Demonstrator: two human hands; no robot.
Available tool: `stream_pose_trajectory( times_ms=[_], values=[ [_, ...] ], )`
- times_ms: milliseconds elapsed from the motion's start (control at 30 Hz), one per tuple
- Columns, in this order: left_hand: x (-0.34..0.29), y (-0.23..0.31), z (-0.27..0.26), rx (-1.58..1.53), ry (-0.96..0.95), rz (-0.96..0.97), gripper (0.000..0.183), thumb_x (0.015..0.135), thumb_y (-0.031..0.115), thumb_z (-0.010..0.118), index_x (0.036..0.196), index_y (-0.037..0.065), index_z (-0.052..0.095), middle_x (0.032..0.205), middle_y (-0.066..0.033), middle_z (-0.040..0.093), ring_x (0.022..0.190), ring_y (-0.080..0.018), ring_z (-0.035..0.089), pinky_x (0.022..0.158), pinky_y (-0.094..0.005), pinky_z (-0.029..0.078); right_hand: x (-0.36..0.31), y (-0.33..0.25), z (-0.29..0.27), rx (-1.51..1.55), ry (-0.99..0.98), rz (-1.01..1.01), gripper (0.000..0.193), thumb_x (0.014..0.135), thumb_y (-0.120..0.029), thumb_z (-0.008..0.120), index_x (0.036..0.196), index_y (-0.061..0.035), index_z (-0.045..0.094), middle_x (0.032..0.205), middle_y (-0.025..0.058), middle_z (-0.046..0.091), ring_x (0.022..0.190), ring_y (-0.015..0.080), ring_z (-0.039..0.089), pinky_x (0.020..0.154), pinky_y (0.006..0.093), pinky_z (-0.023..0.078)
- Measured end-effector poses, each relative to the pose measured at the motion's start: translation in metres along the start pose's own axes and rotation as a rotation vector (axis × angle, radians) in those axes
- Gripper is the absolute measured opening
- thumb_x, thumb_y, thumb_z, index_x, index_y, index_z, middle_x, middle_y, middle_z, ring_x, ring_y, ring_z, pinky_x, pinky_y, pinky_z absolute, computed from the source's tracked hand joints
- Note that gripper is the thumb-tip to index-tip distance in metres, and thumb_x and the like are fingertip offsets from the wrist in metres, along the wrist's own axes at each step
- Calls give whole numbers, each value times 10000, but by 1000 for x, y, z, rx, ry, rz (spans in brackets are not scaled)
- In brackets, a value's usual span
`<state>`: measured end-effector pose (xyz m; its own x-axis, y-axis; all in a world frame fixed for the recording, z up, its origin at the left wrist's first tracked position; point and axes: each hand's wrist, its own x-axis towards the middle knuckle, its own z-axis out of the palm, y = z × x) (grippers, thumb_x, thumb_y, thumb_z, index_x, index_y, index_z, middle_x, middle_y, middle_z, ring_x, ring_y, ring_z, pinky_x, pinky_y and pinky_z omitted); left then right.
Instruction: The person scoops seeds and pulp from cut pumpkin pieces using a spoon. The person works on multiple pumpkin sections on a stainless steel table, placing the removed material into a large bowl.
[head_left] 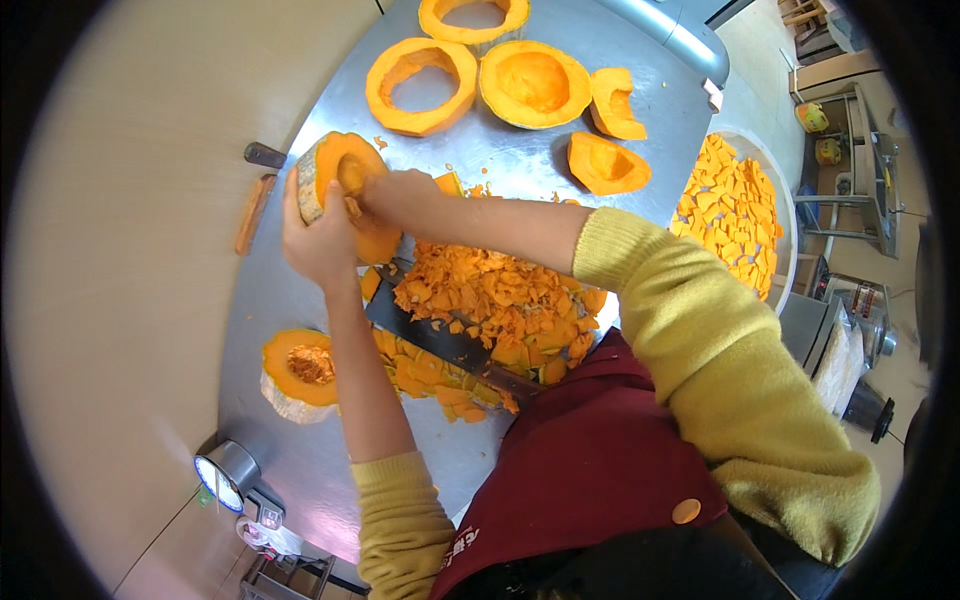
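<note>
My left hand (318, 240) grips a cut pumpkin piece (322, 165) with pale mottled rind, tilted up at the table's far left. At its hollow, my right hand (398, 200) is closed, with its fingertips hidden by the pumpkin and the hand itself. What those fingers hold, if anything, cannot be seen. Nearer me lies a heap of orange pumpkin scraps and pulp (490, 290). A dark-bladed cleaver (425, 333) rests against that heap, its wooden handle toward my apron. Another cut pumpkin (290, 365), with stringy pulp in its middle, stands at the left.
On the metal table's (450, 150) far side are a pumpkin ring (380, 90), a hollowed half (535, 85) and smaller pieces (607, 165). Two handles (255, 215) lie by the wall. A tub (790, 200) of pumpkin chunks stands right; a metal container (235, 465) stands lower left.
</note>
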<state>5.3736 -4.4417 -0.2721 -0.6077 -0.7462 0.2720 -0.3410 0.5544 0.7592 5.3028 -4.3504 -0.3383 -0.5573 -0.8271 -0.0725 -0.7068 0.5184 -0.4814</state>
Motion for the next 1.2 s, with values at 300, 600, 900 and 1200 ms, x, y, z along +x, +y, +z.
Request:
stream_pose_trajectory(
  times_ms=[300,600,900,1200],
  values=[
    [-2,3,2,31,-15,47,474,787,241,721,1233,102,644,1140,-125,686,995,-262,664,852,-349,505,0,32,-33,-19,28,-114,123,811,-87,593,905,-10,611,755,178,675,727,324,692,581,432,536],
    [-6,5,4,54,-4,56,473,795,231,716,1243,103,636,1179,-125,668,1035,-266,648,878,-357,496,-21,29,-11,185,44,193,125,875,-62,512,980,5,506,791,204,661,768,353,672,635,450,526],
    [-1,5,5,-4,-35,36,472,798,224,720,1244,95,635,1182,-118,668,1047,-261,646,879,-344,495,-14,30,-30,-10,185,11,146,849,-74,559,966,2,518,727,171,669,664,354,672,562,434,526],
    [-3,5,6,54,-11,55,466,799,219,721,1242,97,637,1181,-111,670,1038,-248,650,886,-341,497,-19,20,-17,-5,13,122,213,845,-93,597,1016,14,530,876,142,696,801,287,712,640,361,566]
  ],
)
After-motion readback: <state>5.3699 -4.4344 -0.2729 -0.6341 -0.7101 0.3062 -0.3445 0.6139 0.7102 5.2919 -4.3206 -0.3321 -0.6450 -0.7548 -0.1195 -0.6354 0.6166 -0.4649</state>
